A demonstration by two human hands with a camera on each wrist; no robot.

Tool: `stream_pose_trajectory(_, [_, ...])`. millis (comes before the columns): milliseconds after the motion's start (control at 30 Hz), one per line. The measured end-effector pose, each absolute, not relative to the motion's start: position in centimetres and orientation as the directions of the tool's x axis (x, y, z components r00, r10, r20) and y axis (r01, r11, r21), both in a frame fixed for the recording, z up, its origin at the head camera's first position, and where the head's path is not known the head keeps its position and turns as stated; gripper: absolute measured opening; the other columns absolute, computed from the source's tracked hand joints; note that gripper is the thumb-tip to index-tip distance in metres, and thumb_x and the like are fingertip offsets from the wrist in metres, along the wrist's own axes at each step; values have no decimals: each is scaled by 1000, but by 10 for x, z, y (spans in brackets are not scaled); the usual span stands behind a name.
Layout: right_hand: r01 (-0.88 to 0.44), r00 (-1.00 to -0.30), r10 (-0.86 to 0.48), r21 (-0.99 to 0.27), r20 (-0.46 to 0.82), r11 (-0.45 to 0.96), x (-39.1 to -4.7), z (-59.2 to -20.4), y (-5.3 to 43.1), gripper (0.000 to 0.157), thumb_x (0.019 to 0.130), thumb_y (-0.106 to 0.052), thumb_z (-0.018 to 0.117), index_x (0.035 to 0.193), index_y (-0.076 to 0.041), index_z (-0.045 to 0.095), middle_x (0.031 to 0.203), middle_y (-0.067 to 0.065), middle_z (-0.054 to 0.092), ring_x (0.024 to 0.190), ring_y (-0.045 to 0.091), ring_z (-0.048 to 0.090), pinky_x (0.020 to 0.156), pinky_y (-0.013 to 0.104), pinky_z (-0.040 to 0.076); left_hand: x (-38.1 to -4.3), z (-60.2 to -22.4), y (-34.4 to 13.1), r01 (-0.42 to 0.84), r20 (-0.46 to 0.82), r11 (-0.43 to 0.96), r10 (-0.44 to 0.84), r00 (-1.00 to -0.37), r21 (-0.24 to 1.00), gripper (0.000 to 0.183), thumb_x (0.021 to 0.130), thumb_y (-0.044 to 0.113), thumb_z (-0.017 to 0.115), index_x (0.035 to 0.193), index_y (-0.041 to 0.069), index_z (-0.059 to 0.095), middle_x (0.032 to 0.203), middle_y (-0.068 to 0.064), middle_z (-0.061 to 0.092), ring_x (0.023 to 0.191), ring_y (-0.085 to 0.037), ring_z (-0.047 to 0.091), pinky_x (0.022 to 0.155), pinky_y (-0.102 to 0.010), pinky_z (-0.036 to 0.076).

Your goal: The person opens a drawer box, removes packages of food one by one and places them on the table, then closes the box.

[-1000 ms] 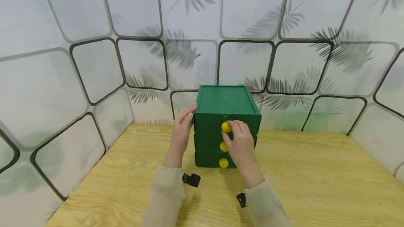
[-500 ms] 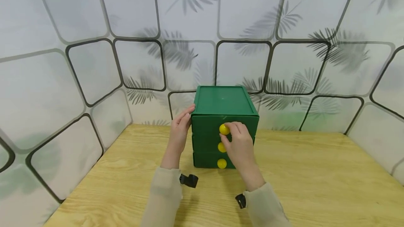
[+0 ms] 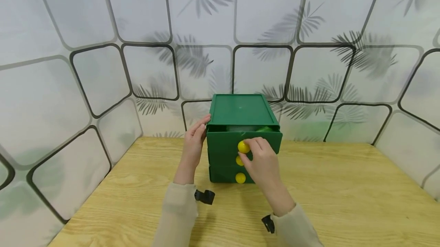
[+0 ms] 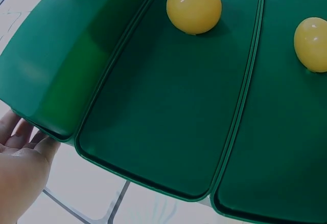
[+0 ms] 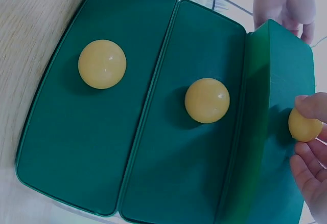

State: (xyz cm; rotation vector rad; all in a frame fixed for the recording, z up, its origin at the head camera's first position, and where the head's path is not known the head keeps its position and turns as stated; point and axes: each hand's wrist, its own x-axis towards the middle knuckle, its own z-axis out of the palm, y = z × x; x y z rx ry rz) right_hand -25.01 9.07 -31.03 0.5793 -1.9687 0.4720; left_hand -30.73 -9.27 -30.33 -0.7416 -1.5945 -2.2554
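Observation:
A green cabinet [image 3: 240,109] of three stacked drawers stands on the table in the head view. Its top drawer [image 3: 220,146] is pulled out a little, leaving a narrow gap under the lid. Something bright green [image 3: 264,129] shows in that gap, too little of it to name. My right hand [image 3: 264,163] pinches the top drawer's round yellow knob [image 5: 305,126] between thumb and fingers. Against the cabinet's left side rests my left hand [image 3: 193,146], its fingers extended along the wall. The middle knob [image 5: 207,100] and bottom knob [image 5: 102,64] are untouched, their drawers closed.
The wood-grain table [image 3: 343,186] stretches out on both sides of the cabinet. Behind it and to the left hangs a pale curtain [image 3: 206,18] with dark outlines and leaf prints. Black straps [image 3: 205,197] sit at both wrists.
The top drawer, closed one second ago, has slid toward me with my right hand on its knob. My left hand stays at the cabinet's side. The head view has shifted slightly.

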Motion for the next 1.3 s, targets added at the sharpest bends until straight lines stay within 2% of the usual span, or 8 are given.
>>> stream_pose_trajectory(400, [-626,-322,-268,8,908,780,-239,-308,98,32,56,-5,82,81,0,62,76,7,56,70,21,54,62,29,49,-308,-303,-91,523,574,-337,65,-816,783,37,96,11,38,127,-9,42,134,-17,38,124,-18,34,100,-30,28])
stream_pose_trajectory(867, [-627,-327,-358,82,874,774,-222,-300,102,31,56,-13,82,78,-3,62,75,4,55,68,17,54,61,27,49,-310,-305,-97,511,572,-345,96,-815,787,40,96,13,38,129,-9,40,136,-16,35,125,-16,30,102,-36,23])
stream_pose_trajectory(1300, [-609,-363,-426,135,829,782,-206,-293,106,29,59,-17,80,69,-11,54,68,-3,49,56,8,46,47,20,42,-307,-305,-96,505,570,-346,114,-814,790,40,96,12,38,129,-10,38,136,-18,34,126,-18,29,103,-39,21])
